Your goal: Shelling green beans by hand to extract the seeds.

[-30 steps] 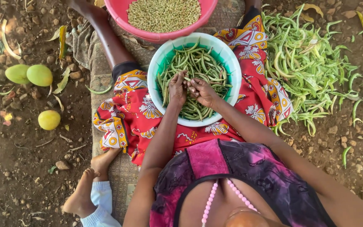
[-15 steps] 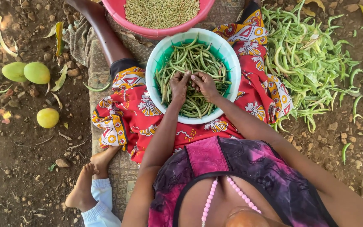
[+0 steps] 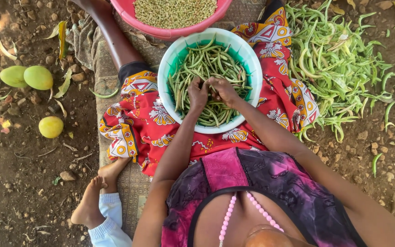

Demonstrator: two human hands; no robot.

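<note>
Green bean pods fill a teal-and-white basin; the wrap is red with yellow-white patterns; pink basin; yellow-green mangoes.

Both hands over teal basin of green bean pods on lap. Left hand and right hand touch at centre, fingers pinched, apparently on one pod, hard to tell. Pink basin of shelled beans at 12 o'clock. Loose pod heap at 2 o'clock. Mangoes at 9 o'clock on dirt. Small bare foot at 7 o'clock.
</note>
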